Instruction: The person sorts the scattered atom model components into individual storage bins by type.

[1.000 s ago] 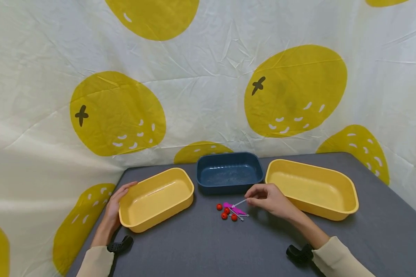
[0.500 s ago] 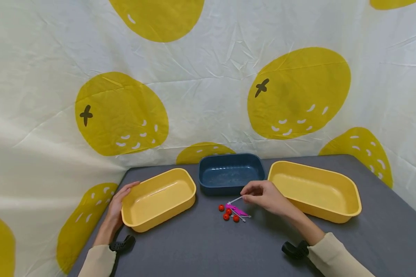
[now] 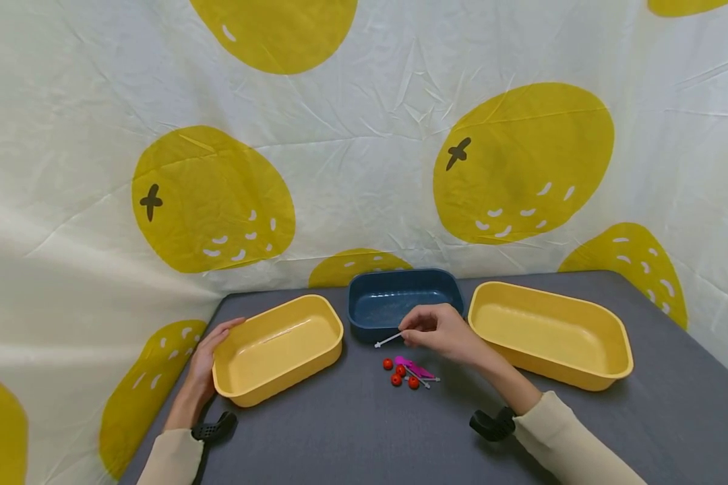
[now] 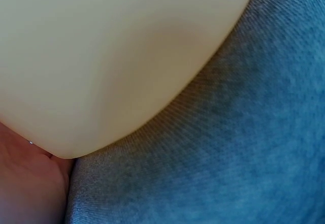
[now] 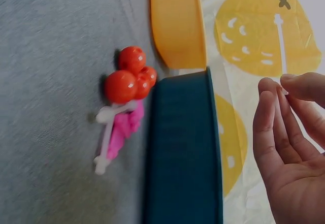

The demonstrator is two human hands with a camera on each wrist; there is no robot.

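My right hand (image 3: 439, 333) pinches one end of a thin white bone-shaped stick (image 3: 388, 340) between thumb and fingertips. The stick is held above the table, in front of the blue bin; in the right wrist view the stick (image 5: 281, 46) points away from the fingers. Below lies a small pile of red balls (image 3: 396, 380), pink pieces (image 3: 421, 371) and more white bone-shaped sticks (image 5: 105, 142). My left hand (image 3: 203, 360) rests against the left end of the left yellow bin (image 3: 303, 360), its fingers along the outside of the rim.
The dark blue bin (image 3: 364, 332) stands behind the pile. To its right is a second yellow bin (image 3: 552, 364). A grey cloth covers the table (image 3: 352, 438), and a curtain with yellow fruit prints (image 3: 364, 188) hangs behind.
My right hand has lifted the white bone-shaped stick off the pile and carried it left, toward the front of the blue bin. The left hand stays at the left yellow bin.
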